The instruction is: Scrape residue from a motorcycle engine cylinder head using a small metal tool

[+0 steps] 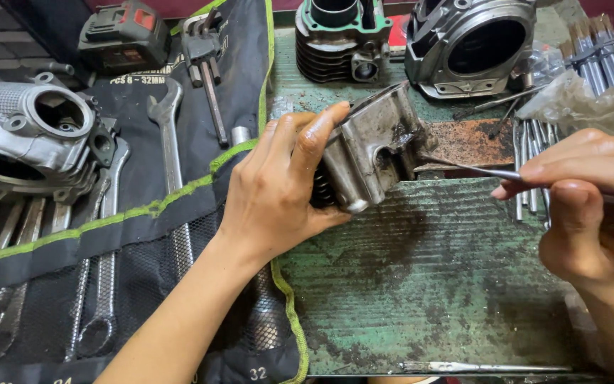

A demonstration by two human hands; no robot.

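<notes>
The left hand (273,188) grips a grimy grey engine part (369,146), thumb over its upper edge and fingers curled behind its fins, holding it tilted just above the worn green tabletop (428,284), near the middle of the far half. The right hand (591,192) pinches a thin metal tool (467,166) between thumb and fingertips; the tool's tip touches the dirty right side of the part.

Just behind the tool lies a rusty flat plate (470,141). Along the far edge stand two more engine parts: a dark finned cylinder (339,35) with a green gasket and a grey housing (470,43) with a large round opening. At the far right corner sits a crumpled clear plastic bag (580,103) beside a bundle of thin metal rods (602,53). One slim brush (477,368) lies along the near edge.

Over the left edge hangs a black tool roll (143,213) with green trim and white size marks printed near its bottom pockets. It carries several wrenches (168,135); their count is unclear. On it rests a silver engine head (30,135). A black and red battery pack (124,35) sits at the far left.
</notes>
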